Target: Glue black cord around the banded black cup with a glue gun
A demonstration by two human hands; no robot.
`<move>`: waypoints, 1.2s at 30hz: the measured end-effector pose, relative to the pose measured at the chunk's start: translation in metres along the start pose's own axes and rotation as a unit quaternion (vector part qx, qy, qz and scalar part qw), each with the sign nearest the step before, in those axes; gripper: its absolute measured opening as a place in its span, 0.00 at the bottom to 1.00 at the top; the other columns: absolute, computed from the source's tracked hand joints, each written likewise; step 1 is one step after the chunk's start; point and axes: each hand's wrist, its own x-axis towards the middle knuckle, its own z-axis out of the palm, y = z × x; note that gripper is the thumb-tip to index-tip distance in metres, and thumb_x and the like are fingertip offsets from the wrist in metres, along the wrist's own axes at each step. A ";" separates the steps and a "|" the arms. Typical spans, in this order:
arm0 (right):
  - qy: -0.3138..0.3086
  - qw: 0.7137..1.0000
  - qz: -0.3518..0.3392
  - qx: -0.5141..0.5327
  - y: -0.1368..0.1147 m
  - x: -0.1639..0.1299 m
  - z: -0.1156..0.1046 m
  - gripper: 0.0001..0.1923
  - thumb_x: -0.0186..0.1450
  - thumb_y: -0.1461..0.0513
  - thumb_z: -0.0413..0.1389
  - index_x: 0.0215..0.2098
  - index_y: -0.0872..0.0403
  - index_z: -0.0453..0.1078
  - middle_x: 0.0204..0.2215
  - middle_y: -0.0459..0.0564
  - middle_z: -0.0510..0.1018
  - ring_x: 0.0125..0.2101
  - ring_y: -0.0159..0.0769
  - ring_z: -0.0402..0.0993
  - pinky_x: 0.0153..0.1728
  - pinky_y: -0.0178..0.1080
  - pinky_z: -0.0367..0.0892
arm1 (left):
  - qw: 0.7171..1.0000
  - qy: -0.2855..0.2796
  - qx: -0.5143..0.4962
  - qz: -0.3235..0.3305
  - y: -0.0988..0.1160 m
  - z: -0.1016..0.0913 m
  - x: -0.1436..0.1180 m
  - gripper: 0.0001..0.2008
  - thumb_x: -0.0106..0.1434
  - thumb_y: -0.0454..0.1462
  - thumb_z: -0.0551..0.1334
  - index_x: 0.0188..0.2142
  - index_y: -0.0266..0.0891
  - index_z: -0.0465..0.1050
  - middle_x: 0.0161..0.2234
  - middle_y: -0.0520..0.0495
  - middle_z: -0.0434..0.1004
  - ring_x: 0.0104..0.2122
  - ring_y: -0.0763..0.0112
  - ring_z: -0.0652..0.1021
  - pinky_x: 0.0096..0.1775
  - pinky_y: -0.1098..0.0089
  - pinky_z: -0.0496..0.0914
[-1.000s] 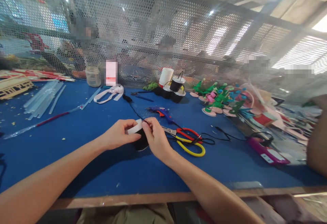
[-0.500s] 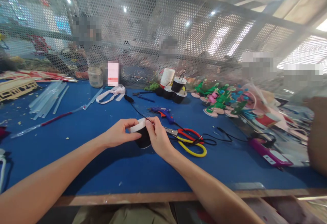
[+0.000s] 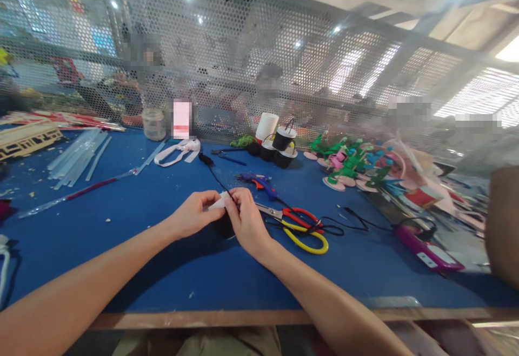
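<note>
Between my two hands is a small cup with a black-covered side and a white rim, partly hidden by my fingers. My left hand is closed on the cup's left side, thumb in front and fingers over the rim. My right hand is closed at the right side of the rim, fingertips together where a black cord meets the cup. That cord runs away across the table to a dark bundle. Scissors with red and yellow handles lie just right of my right hand.
A blue glue gun lies beyond my hands. Black and white cups stand by the mesh panel. Green figures are at right, near a purple device. Clear sticks and a jar are at left.
The cup has tilted, and less of its white rim shows. My right fingers have moved slightly left along the rim, and the black cord now stretches straighter from them.
</note>
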 end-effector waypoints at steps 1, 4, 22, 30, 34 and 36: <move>-0.001 1.000 0.001 0.005 0.000 0.000 -0.001 0.06 0.62 0.60 0.41 0.28 0.51 0.52 0.33 0.52 0.63 0.34 0.35 0.63 0.38 0.42 0.60 | 1.000 0.001 0.002 0.003 0.000 0.000 0.000 0.08 0.52 0.38 0.55 0.22 0.35 0.61 0.19 0.57 0.56 0.22 0.78 0.59 0.24 0.76 0.56; 0.007 0.999 0.014 0.046 0.004 0.002 -0.003 0.05 0.62 0.60 0.42 0.29 0.52 0.55 0.34 0.52 0.64 0.37 0.35 0.63 0.40 0.41 0.60 | 1.000 -0.003 0.006 0.009 0.000 -0.001 0.000 0.06 0.51 0.36 0.54 0.22 0.35 0.61 0.19 0.57 0.57 0.22 0.78 0.60 0.25 0.76 0.56; -0.250 0.963 0.036 0.090 -0.014 0.074 -0.016 0.08 0.56 0.61 0.51 0.29 0.54 0.71 0.24 0.43 0.75 0.25 0.28 0.70 0.28 0.32 0.63 | 0.992 -0.086 0.009 0.095 0.002 -0.001 -0.005 0.07 0.53 0.36 0.56 0.22 0.36 0.61 0.27 0.49 0.70 0.32 0.70 0.70 0.37 0.69 0.64; -0.061 0.972 0.205 -0.101 0.057 0.089 -0.057 0.06 0.57 0.63 0.54 0.30 0.58 0.70 0.30 0.53 0.74 0.34 0.38 0.71 0.34 0.38 0.64 | 0.993 -0.063 0.030 0.097 0.003 -0.004 -0.004 0.07 0.52 0.33 0.56 0.21 0.37 0.59 0.45 0.43 0.67 0.48 0.64 0.66 0.49 0.64 0.57; -0.038 0.960 0.258 -0.104 0.077 0.078 -0.051 0.13 0.62 0.60 0.48 0.44 0.54 0.63 0.43 0.51 0.68 0.39 0.34 0.67 0.37 0.41 0.65 | 0.993 -0.058 0.044 0.096 0.001 -0.005 -0.003 0.06 0.52 0.33 0.56 0.21 0.37 0.59 0.45 0.43 0.67 0.48 0.64 0.66 0.48 0.64 0.58; -0.019 0.956 0.275 -0.099 0.079 0.076 -0.047 0.11 0.59 0.61 0.52 0.40 0.56 0.65 0.39 0.53 0.70 0.37 0.36 0.68 0.36 0.40 0.65 | 0.992 -0.051 0.049 0.100 0.001 -0.006 -0.002 0.05 0.52 0.33 0.55 0.21 0.37 0.59 0.45 0.43 0.67 0.48 0.64 0.66 0.48 0.64 0.59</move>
